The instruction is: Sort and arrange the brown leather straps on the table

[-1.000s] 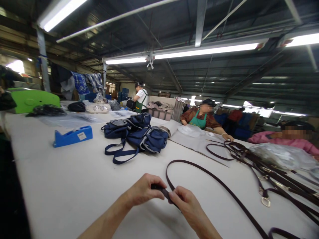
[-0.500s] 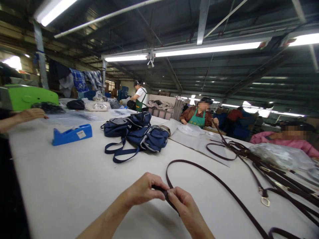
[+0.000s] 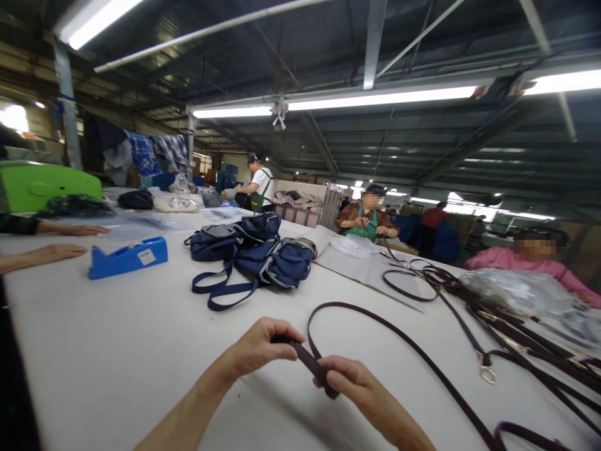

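A dark brown strap (image 3: 307, 361) stretches between my two hands, just above the white table (image 3: 154, 351). My left hand (image 3: 263, 347) grips one part of it, thumb below and fingers above. Lower and to the right, my right hand (image 3: 352, 379) pinches the strap where it looks doubled over. From there a long length loops away over the table to the right. More brown straps (image 3: 516, 338) with gold-coloured metal buckles (image 3: 487, 374) lie in a tangled pile on the right.
Navy bags (image 3: 277, 260) with grey trim lie mid-table. A blue tape dispenser (image 3: 129, 257) stands left of them, near another person's hands (image 3: 61, 252). Across the table, a person in a green apron (image 3: 369, 219) handles a strap. Clear plastic bags (image 3: 521, 291) lie at right.
My hands have moved apart, baring more strap between them; my right hand has turned outward. On the left, a co-worker's two hands now rest on the table. The far person's hand has lowered.
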### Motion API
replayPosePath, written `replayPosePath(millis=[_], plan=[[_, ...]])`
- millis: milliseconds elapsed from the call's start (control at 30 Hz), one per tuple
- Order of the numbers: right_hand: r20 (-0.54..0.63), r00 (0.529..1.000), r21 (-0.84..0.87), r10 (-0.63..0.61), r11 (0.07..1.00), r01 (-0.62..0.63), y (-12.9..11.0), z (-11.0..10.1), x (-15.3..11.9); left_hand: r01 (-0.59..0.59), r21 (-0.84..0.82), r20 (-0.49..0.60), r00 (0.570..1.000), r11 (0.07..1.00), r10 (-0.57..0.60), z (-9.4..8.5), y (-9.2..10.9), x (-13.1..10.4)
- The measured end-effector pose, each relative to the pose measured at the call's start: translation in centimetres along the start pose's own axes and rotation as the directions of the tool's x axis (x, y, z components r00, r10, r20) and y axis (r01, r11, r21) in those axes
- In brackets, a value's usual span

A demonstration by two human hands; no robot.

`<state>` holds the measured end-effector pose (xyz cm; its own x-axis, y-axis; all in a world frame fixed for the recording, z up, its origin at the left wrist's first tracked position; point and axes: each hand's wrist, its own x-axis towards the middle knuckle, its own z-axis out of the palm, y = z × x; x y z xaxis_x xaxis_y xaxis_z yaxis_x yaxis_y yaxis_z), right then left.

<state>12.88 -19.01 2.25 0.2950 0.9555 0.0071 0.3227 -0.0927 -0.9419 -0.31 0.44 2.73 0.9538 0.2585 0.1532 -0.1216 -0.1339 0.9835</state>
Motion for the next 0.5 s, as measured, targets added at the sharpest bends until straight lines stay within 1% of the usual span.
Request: replayPosePath(millis=[67, 167, 233, 333, 400, 467, 500], plan=[[-0.012, 1.0, -0.031, -0.006, 0.999, 0.006, 0.3, 0.4, 0.2, 0.002, 0.003, 0.029, 1.0, 1.0, -0.002, 0.0, 0.2, -0.1], [-0.083, 0.996, -0.02, -0.014, 1.0, 0.012, 1.1, 1.3, 0.8, 0.013, 0.038, 0.052, 0.999, 0.999, -0.015, 0.3, 0.3, -0.2], [-0.107, 0.994, -0.005, -0.022, 1.0, 0.021, 1.8, 1.8, 1.3, 0.033, 0.056, 0.055, 0.998, 0.998, -0.036, 0.5, 0.2, -0.1], [-0.155, 0.985, -0.044, -0.075, 0.997, 0.069, 2.3, 2.7, 1.7, 0.039, 0.024, 0.048, 0.998, 0.999, -0.04, 0.9, 0.1, 0.0], [-0.219, 0.971, -0.06, -0.098, 0.994, 0.087, 2.1, 3.3, 1.6, 0.026, 0.022, 0.055, 0.998, 0.999, -0.027, 1.0, 0.4, -0.1], [-0.262, 0.96, -0.05, -0.103, 0.994, 0.093, 1.5, 3.5, 1.5, -0.007, 0.097, 0.057, 0.998, 0.995, 0.001, 1.0, 0.8, -0.3], [-0.261, 0.96, -0.057, -0.104, 0.994, 0.092, 1.2, 3.3, 1.4, -0.031, 0.157, 0.047, 0.999, 0.987, 0.024, 0.8, 0.9, -0.4]])
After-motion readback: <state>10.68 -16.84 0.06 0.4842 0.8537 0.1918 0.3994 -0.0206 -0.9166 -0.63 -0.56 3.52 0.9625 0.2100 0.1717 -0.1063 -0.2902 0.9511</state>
